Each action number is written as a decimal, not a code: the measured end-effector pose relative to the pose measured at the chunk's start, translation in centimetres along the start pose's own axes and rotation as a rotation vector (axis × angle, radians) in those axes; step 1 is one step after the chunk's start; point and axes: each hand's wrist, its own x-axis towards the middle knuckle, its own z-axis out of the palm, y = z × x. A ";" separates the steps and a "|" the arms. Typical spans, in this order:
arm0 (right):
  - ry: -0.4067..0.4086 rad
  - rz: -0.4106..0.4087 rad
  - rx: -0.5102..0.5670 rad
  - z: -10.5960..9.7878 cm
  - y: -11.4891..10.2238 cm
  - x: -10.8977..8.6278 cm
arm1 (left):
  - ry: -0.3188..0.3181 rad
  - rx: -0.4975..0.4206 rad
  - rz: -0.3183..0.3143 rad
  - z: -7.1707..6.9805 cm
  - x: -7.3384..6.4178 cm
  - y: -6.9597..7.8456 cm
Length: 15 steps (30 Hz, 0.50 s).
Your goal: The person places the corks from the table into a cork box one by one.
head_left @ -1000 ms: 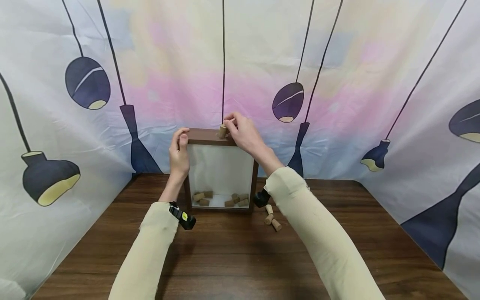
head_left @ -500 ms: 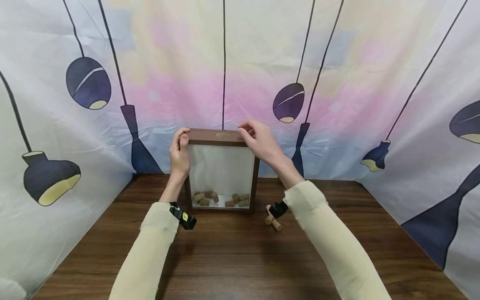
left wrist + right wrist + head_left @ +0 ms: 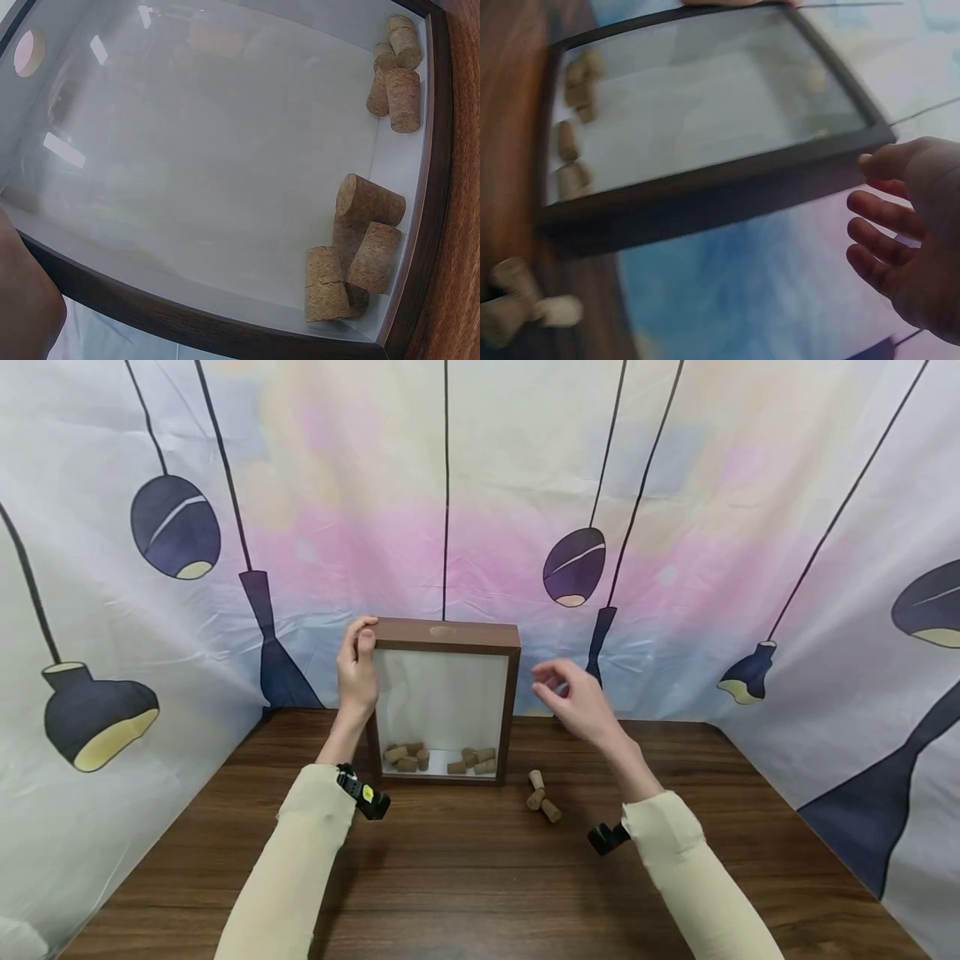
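A brown shadow box frame [image 3: 480, 636] with a glass front stands upright on the table. My left hand [image 3: 357, 677] grips its upper left corner, thumb at the front and fingers over the top. A round hole [image 3: 30, 53] pierces its top side. Behind the glass, wine corks [image 3: 405, 101] lie in two small heaps along the bottom. My right hand [image 3: 581, 702] hovers right of the box, fingers loosely bent and holding nothing; the right wrist view shows the fingers [image 3: 885, 217] spread apart near the box's corner. Three loose corks [image 3: 536, 779] lie on the table below that hand.
The dark wooden table [image 3: 480, 877] extends in front and to both sides. Close behind the box hangs a cloth backdrop [image 3: 480, 485] printed with lamps. Black cameras [image 3: 372, 802] are strapped to both wrists.
A cork held at the hole a second ago has dropped into the box and joined the left heap. My right hand has drawn away to the right and down. The left hand stays put.
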 end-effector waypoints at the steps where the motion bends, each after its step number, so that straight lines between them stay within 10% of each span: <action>1: -0.019 0.003 -0.004 0.3 0.6 -0.5 | 0.000 0.000 -0.001 0.0 0.0 0.0; 15: -0.268 0.227 0.059 5.0 6.7 -5.4 | 0.011 -0.011 -0.003 0.0 0.0 0.1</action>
